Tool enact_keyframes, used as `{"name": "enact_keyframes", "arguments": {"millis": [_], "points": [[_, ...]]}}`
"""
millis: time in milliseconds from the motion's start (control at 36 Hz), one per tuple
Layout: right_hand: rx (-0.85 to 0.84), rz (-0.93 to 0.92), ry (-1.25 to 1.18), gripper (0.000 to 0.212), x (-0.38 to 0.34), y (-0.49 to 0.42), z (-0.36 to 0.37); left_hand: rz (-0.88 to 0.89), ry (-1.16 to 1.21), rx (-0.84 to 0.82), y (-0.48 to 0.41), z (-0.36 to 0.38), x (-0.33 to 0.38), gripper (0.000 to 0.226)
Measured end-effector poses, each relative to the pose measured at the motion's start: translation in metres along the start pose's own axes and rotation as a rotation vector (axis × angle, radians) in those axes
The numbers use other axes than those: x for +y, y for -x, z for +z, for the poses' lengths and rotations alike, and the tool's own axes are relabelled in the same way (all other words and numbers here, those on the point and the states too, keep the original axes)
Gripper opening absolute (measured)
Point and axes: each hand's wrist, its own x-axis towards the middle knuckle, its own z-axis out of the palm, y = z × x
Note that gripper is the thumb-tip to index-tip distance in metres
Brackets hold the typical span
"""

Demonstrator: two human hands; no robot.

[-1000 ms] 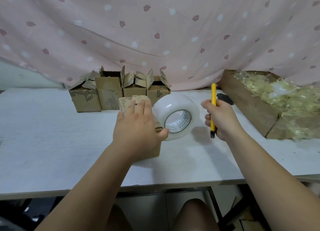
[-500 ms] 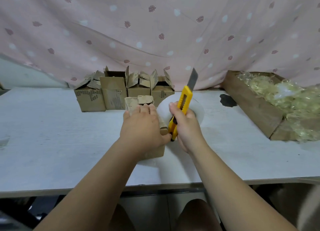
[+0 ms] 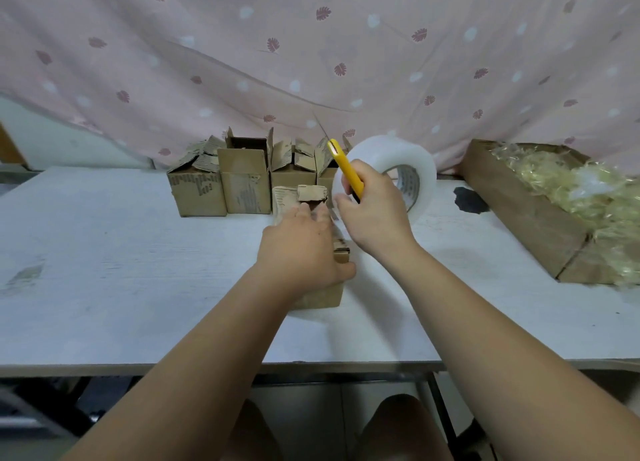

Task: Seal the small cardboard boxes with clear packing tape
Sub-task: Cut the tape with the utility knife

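A small cardboard box (image 3: 323, 292) stands in the middle of the white table (image 3: 104, 270), its far flaps up. My left hand (image 3: 301, 249) lies over its top, fingers fairly straight, thumb down the right side. My right hand (image 3: 375, 211) grips a yellow utility knife (image 3: 346, 169), thin blade pointing up and to the left, just right of the box's far flaps. A big roll of clear packing tape (image 3: 408, 169) stands on edge right behind that hand.
Several open small cardboard boxes (image 3: 242, 183) stand in a row at the back. A long cardboard tray (image 3: 519, 204) of crumpled clear yellowish wrappers lies at the right. A dark patch (image 3: 469, 200) marks the table beside it. A pink patterned cloth hangs behind.
My right hand brought the knife from the right across to the box, then shifted up and right, so the tape roll shows again. My left hand stayed on the box.
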Motion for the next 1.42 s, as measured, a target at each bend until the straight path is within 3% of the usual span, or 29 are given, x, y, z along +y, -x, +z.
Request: {"name": "enact_keyframes", "arguments": {"millis": [167, 444, 694, 917, 1083, 1250, 1333, 1417], "points": [[-0.017, 0.049, 0.084, 0.037, 0.013, -0.001, -0.009, -0.033, -0.012, 0.024, -0.001, 0.009, -0.001, 0.097], [0.03, 0.275, -0.267, 0.023, 0.034, 0.012, 0.005, -0.038, -0.006, 0.033, -0.002, 0.01, -0.002, 0.099], [0.03, 0.168, -0.145, 0.011, 0.04, 0.033, 0.007, -0.032, -0.011, 0.003, -0.003, 0.011, -0.002, 0.099], [-0.135, 0.231, -0.045, 0.049, 0.031, 0.051, -0.014, -0.025, -0.017, -0.009, -0.004, 0.008, -0.003, 0.1], [-0.282, 0.416, -0.255, 0.068, 0.007, 0.048, -0.051, -0.01, -0.009, 0.01, -0.002, 0.007, -0.003, 0.102], [-0.35, 0.393, -0.631, 0.045, -0.011, 0.033, -0.072, -0.007, -0.008, 0.079, 0.001, 0.008, -0.002, 0.1], [-0.268, 0.347, -0.693, 0.024, -0.012, 0.025, -0.066, -0.016, -0.012, 0.077, 0.001, 0.008, -0.001, 0.103], [-0.206, 0.293, -0.788, 0.023, -0.006, 0.013, -0.059, -0.017, -0.01, 0.077, 0.001, 0.009, -0.001, 0.105]]}}
